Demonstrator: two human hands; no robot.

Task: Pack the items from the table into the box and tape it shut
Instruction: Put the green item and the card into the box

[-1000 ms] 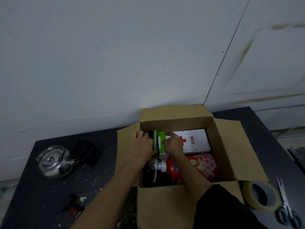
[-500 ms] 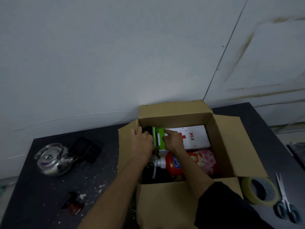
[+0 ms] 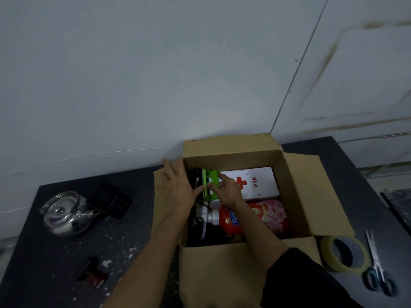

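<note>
The left hand (image 3: 178,185) has lifted from the green item (image 3: 210,185) and now spreads open over the cardboard box's (image 3: 295,196) left wall, thumb touching the item's near edge. The right hand (image 3: 226,192) pinches the green item from its right, inside the box, beside a white first-aid case (image 3: 255,183) and red bottle (image 3: 231,221).

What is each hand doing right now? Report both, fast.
Left hand: open, fingers straight, thumb touching the green item in the box.
Right hand: pinching the green item.
</note>
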